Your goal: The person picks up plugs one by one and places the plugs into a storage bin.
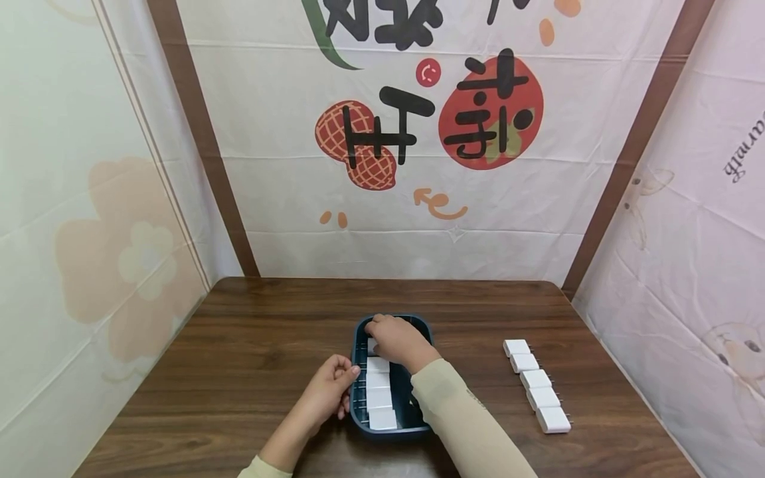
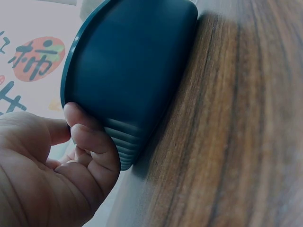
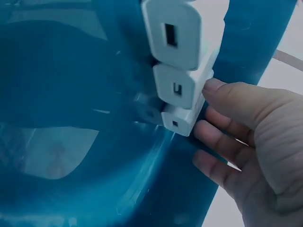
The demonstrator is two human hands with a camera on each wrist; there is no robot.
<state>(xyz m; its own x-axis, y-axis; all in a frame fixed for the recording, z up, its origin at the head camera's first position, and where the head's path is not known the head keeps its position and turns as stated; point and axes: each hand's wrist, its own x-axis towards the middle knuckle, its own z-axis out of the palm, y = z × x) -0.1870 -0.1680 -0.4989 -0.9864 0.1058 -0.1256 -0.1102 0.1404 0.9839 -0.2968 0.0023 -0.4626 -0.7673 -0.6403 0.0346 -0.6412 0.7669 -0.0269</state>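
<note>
On the near side of the wood-grain table (image 1: pixel 209 411), I am seeing the left hand (image 1: pixel 327 388) pinching the left rim of a teal plastic tray (image 1: pixel 394 434), its fingers curling against the outer wall. I am reading the tray as stiff, light and rather slick; the rim is offering the best hold.

Inside, along the left wall, four white USB plug adapters (image 1: pixel 379 398) are sitting in a row, pins pointing left, ports facing the tray's bare floor. To the right, out on the table, five loose adapters (image 1: pixel 536 379) are lying in a staggered line, pins pointing right.

At the tray's far end, the right hand (image 1: pixel 397 342) is reaching over a fifth adapter (image 1: pixel 372 345). On the right wrist view its fingers are bending loosely beside the row, thumb tip touching a casing; I cannot tell whether it is pinching.

Handling, my judgement: hard, light casings, smooth enough to be slipping under a careless thumb. I am favouring the broad faces, keeping pressure off the thin pins.

Beyond everything, a printed cloth backdrop (image 1: pixel 388 219) is hanging.
</note>
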